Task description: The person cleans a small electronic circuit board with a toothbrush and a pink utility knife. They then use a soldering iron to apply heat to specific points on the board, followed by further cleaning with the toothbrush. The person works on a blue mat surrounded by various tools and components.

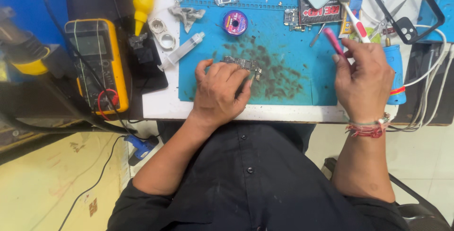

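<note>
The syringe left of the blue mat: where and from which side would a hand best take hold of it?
Grip the syringe at mid-barrel, from above, fingers across its width. It lies flat and diagonal, half on the blue mat, its barrel bare; the left hand is nearest.

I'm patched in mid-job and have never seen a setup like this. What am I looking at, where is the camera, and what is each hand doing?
This is one view from a camera on a person's head, looking down at their own two bare hands at a workbench. A blue work mat covers the bench. The left hand presses a small circuit board onto the mat. The right hand is raised, its grip closed on a pink-handled tool. Nearby lie a yellow multimeter, a syringe, a purple wire spool and a toothbrush.
</note>
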